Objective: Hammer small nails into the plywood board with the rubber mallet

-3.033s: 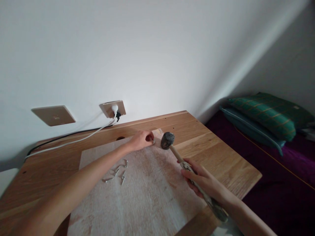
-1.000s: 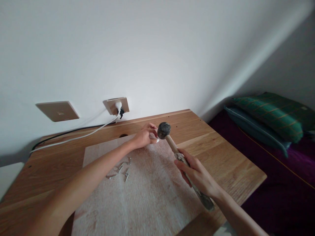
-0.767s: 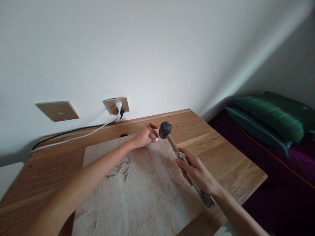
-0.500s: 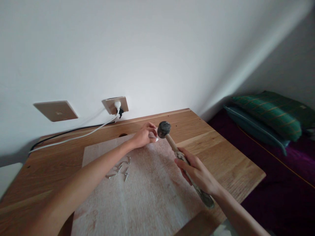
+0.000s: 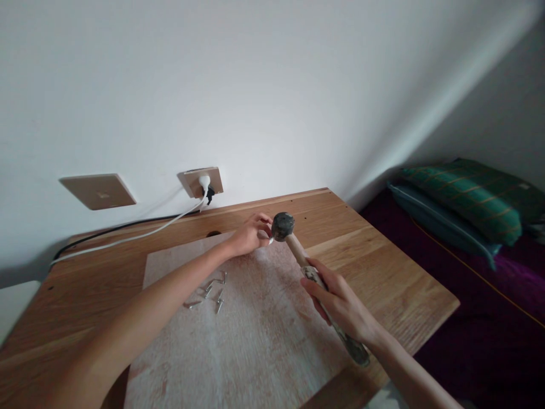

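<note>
My right hand (image 5: 336, 295) is wrapped round the wooden handle of a mallet (image 5: 283, 226) with a dark, worn head. The handle slants down toward me, and the head is raised beside my left fingertips. At the far end of a pale wooden board (image 5: 238, 341), my left hand (image 5: 251, 234) is closed in a pinch on a small white piece (image 5: 271, 241). Its exact kind is too small to make out, and the fingers partly cover it. Several silver nails or screws (image 5: 208, 291) lie loose on the board beside my left forearm.
The board lies on a wooden tabletop (image 5: 383, 272) against a white wall. A white cable (image 5: 140, 236) and a black one run along the back left to a wall socket (image 5: 201, 182). To the right, green cushions (image 5: 472, 199) rest on a purple cover (image 5: 438, 341).
The mallet head has shifted very slightly left and down, with my right hand moving a little along. My left hand keeps its pinch at nearly the same spot.
</note>
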`<state>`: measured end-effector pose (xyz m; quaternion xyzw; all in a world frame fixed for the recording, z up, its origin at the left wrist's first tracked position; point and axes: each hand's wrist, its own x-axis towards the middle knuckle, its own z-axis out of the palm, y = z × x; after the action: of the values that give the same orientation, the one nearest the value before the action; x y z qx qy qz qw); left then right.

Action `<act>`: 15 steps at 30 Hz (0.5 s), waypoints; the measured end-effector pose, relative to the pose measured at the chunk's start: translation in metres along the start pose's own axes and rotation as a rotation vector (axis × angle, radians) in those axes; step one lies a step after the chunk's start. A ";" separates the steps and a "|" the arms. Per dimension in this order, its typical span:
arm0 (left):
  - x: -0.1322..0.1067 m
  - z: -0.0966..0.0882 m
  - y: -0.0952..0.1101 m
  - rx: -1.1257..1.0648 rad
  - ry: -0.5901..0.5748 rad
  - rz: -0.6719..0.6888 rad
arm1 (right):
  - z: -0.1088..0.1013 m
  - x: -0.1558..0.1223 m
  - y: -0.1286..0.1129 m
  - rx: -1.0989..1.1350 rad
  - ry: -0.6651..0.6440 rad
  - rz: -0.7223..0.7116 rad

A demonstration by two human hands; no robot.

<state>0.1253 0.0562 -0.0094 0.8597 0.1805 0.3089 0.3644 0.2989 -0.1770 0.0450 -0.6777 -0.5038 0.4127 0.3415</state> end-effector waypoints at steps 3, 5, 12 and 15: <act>0.000 0.001 -0.001 0.025 0.020 -0.010 | 0.000 0.000 -0.002 0.005 -0.012 0.009; 0.000 0.001 -0.002 0.027 0.028 -0.011 | 0.001 0.000 -0.002 0.017 -0.015 0.010; 0.000 0.002 -0.009 -0.029 0.023 0.007 | 0.005 0.001 -0.002 0.040 -0.017 0.010; 0.001 0.003 -0.012 -0.048 0.039 0.017 | 0.006 0.000 -0.001 0.039 -0.005 -0.005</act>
<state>0.1272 0.0634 -0.0198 0.8461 0.1726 0.3329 0.3789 0.2934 -0.1760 0.0436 -0.6686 -0.4982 0.4231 0.3545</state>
